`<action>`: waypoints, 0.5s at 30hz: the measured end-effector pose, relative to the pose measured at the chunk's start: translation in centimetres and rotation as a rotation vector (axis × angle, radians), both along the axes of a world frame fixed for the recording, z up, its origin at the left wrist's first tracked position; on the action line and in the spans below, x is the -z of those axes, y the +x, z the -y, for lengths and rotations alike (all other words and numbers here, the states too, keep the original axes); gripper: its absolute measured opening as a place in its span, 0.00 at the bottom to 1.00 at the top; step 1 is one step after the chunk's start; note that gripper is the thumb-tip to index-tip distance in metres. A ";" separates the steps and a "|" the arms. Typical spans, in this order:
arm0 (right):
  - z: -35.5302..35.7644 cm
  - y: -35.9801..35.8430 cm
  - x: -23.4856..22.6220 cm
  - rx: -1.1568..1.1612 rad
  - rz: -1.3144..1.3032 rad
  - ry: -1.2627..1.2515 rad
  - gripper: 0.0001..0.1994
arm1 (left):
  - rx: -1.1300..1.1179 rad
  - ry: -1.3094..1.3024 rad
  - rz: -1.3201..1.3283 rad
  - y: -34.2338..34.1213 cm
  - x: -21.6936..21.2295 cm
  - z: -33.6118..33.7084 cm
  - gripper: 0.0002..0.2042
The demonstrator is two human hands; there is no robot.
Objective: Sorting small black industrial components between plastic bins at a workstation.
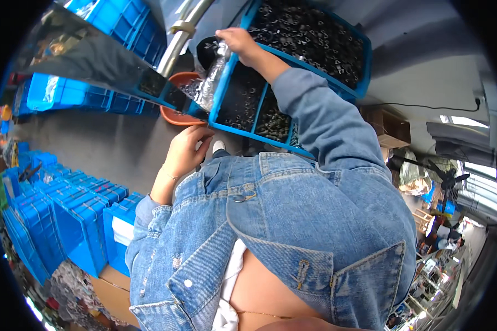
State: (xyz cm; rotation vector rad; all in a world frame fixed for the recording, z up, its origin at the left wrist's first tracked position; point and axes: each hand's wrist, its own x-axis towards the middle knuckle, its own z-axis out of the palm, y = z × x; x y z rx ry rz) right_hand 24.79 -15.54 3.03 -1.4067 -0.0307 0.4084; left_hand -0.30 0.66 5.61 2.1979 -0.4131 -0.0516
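My right hand (241, 45) reaches forward to the left end of a blue divided bin (218, 105). Its fingers are closed at the rim of a dark round thing (206, 52), above crumpled clear plastic (211, 80); exactly what they grip is unclear. Small dark ring-shaped parts (240, 102) lie in one section of the bin, and more small pieces (273, 121) fill the section beside it. Below the bin's near left corner is my left hand (186, 150), its fingers curled in toward the thumb, with nothing visible in them.
A larger blue bin (367, 66) of small dark parts stands behind. An orange basin (176, 117) sits left of the divided bin, under a slanted metal chute (110, 60) and a metal pole (174, 49). Blue crates (74, 220) stand at the left. A fan (447, 176) is at the right.
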 end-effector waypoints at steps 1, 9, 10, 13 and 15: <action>-1.1 0.3 0.0 0.030 0.220 -0.283 0.12 | -0.018 0.028 0.042 -0.2 0.1 -0.2 0.10; 5.2 -5.5 -6.7 0.196 0.342 0.030 0.13 | -0.143 0.381 0.198 -0.1 2.9 -0.4 0.25; 6.8 -6.4 -7.3 0.226 0.335 0.067 0.13 | -0.137 0.374 0.197 0.1 3.9 -0.4 0.25; 12.3 -8.7 -6.4 0.373 0.313 0.007 0.11 | -0.082 0.502 0.105 0.9 6.9 -0.9 0.29; 16.2 -10.8 -5.3 0.375 0.390 -0.330 0.12 | -0.086 0.431 0.176 0.7 6.7 -0.9 0.28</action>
